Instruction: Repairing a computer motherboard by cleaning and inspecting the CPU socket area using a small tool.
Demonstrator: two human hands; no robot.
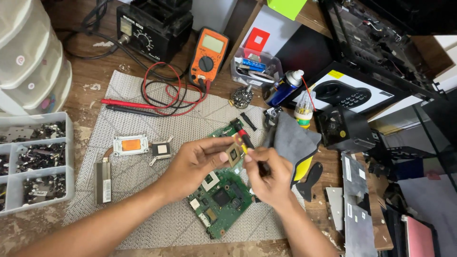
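Note:
My left hand (197, 164) pinches a small square processor chip (233, 154) between thumb and fingers, held above a green circuit board (220, 200) lying on a grey mat (143, 157). My right hand (269, 173) grips a screwdriver with a red, yellow and black handle (244, 138); its tip touches the chip's edge. A copper-faced heatsink with a heat pipe (128, 145) lies on the mat to the left.
An orange multimeter (208, 54) with red and black leads, a black soldering station (152, 26), a blue spray can (282, 88), a grey cloth (293, 140), a compartment tray of screws (33, 162) at the left, and dismantled laptop parts (362, 200) at the right.

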